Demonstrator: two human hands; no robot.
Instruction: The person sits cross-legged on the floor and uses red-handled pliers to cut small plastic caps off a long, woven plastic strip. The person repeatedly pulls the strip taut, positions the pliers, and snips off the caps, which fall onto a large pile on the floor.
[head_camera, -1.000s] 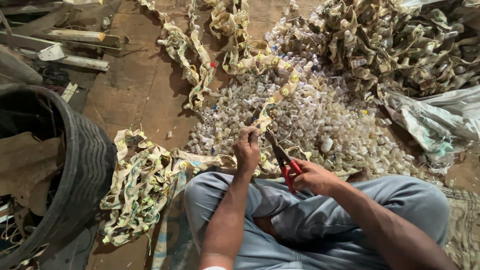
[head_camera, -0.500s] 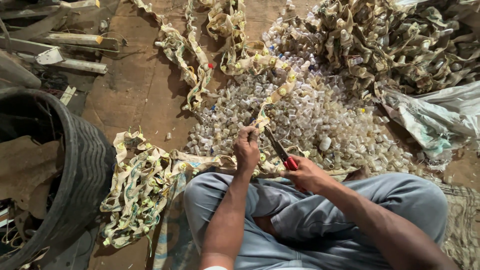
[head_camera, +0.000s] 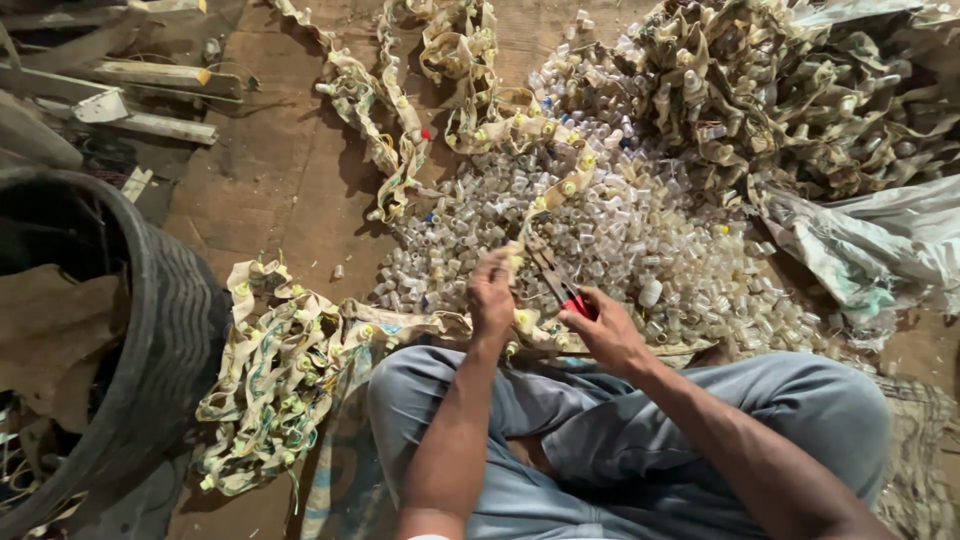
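Cutting step, judged: left hand (head_camera: 492, 298) pinches the cream plastic strip studded with caps (head_camera: 548, 196) while right hand (head_camera: 607, 330) grips red-handled metal snips (head_camera: 556, 280), whose blades must next close squarely on it.

You're getting soft, even light from above, brightest on the heap of clear plastic pieces (head_camera: 640, 230). The left side with the black tub (head_camera: 150, 340) is sitting dim. Wide-angle bending at edges, focus holding sharp.

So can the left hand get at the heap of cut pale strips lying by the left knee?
Probably yes: the left hand grips the strip, but the heap of cut pale strips lies close, nothing between.
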